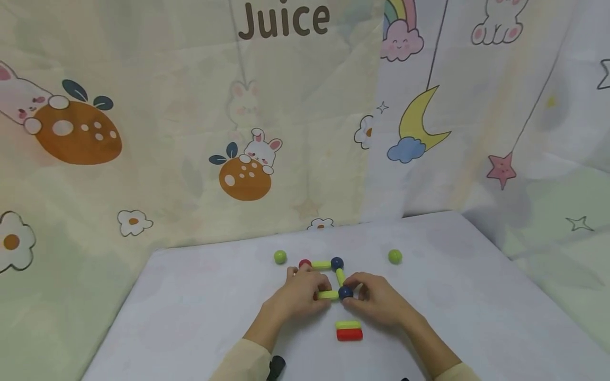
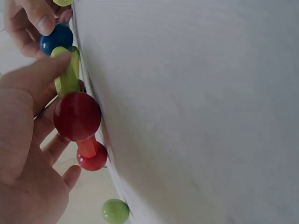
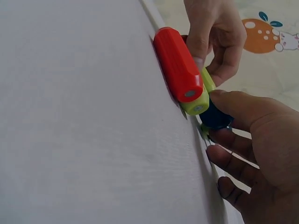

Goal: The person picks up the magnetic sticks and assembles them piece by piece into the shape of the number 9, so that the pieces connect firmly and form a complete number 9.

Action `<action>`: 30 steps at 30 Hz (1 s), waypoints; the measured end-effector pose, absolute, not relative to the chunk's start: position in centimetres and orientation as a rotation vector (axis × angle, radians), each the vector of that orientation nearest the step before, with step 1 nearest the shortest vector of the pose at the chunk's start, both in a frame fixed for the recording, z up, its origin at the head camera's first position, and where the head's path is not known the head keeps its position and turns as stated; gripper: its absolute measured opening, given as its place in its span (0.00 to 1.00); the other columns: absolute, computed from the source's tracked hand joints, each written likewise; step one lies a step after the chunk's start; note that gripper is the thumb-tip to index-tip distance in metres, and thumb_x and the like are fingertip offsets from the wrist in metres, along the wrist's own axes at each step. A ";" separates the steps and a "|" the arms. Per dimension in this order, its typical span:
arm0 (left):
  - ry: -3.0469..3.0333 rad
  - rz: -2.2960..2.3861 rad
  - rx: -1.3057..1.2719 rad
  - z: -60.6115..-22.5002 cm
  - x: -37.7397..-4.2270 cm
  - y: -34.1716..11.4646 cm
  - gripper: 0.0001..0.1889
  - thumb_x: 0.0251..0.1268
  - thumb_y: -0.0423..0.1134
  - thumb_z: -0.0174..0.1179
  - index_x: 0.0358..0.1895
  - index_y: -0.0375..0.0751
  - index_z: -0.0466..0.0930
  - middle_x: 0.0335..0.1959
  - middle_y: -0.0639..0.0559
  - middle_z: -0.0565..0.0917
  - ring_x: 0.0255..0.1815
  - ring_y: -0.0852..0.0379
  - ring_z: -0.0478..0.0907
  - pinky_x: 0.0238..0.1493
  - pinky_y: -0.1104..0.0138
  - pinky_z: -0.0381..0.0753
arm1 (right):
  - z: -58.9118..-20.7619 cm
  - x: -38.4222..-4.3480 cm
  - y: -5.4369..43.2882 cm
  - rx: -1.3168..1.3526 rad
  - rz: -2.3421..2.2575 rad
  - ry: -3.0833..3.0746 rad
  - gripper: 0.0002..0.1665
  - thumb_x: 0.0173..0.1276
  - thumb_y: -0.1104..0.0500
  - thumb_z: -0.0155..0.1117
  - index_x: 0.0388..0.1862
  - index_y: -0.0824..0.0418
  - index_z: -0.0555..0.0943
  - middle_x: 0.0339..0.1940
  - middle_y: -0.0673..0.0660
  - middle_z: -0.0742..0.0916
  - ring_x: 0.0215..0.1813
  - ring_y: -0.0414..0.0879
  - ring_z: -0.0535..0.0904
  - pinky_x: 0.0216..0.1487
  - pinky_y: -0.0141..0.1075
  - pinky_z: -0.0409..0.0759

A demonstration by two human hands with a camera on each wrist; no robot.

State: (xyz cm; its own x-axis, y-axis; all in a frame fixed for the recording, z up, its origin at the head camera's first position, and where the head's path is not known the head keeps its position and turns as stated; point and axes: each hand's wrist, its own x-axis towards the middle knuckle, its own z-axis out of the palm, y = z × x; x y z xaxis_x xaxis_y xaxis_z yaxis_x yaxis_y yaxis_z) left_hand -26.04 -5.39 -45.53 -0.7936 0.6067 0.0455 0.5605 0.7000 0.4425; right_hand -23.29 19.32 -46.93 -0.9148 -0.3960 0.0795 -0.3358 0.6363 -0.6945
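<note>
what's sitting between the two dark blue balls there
A yellow-green rod spans the stretch from the far blue ball to the near blue ball, which the right hand pinches. The head view shows it.

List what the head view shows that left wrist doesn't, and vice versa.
Head only: the brown printed word "Juice" and a loose, plastic-looking red rod.

Left wrist only: the short red connecting rod between two glossy red balls.

Both: one of those balls, the left hand pinching a plastic-looking yellow-green rod, the right hand holding a glossy dark-blue ball, and a light-green ball.
</note>
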 end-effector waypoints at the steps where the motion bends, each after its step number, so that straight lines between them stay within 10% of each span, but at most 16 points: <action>1: 2.805 0.668 0.960 -45.5 -26.1 -5.3 0.08 0.62 0.46 0.73 0.42 0.59 0.86 0.32 0.71 0.79 0.51 0.60 0.68 0.69 0.41 0.54 | -46.9 -23.4 19.3 -0.603 -1.159 2.763 0.18 0.67 0.46 0.73 0.54 0.46 0.83 0.46 0.41 0.86 0.40 0.40 0.79 0.39 0.32 0.78; 30: 2.776 0.697 0.922 -45.4 -26.2 -5.3 0.07 0.63 0.47 0.73 0.42 0.58 0.86 0.30 0.70 0.79 0.35 0.66 0.72 0.58 0.50 0.64 | -46.5 -27.0 15.4 0.008 -0.928 2.992 0.26 0.63 0.34 0.72 0.36 0.56 0.83 0.25 0.49 0.81 0.31 0.45 0.74 0.32 0.36 0.70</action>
